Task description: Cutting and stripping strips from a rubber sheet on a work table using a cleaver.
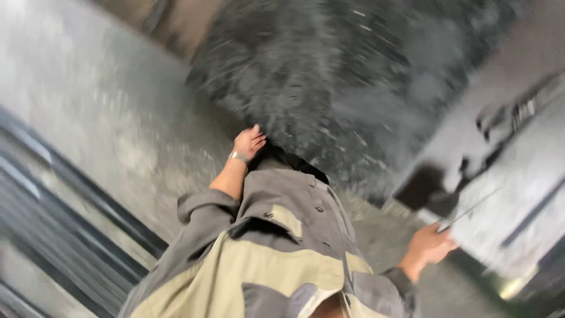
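1. Grey concrete floor (118,118) fills most of what I see, heavily blurred by motion, with a large dark, speckled patch (318,76) spreading across the upper middle.
2. Along the floor's left edge I see dark parallel bars or rails (53,224) running diagonally; I cannot tell what they belong to.
3. At the floor's right edge stands a pale grey block or machine body (524,176) with dark fittings on it, too smeared for me to name.
4. Looking down, I see my operator's grey and olive work jacket (276,253), buttoned down the front, with the left sleeve pushed up the forearm.
5. The left hand (249,143) hangs out over the floor near the rim of the dark patch, a metal wristband (238,156) on the wrist. Its fingers are loosely curled, and I see nothing in it.
6. The right hand (434,244) is closed around the near end of a thin, dark, straight rod (471,210). The rod slants up and to the right from the fist toward the pale block; whether its far tip touches the block I cannot tell.
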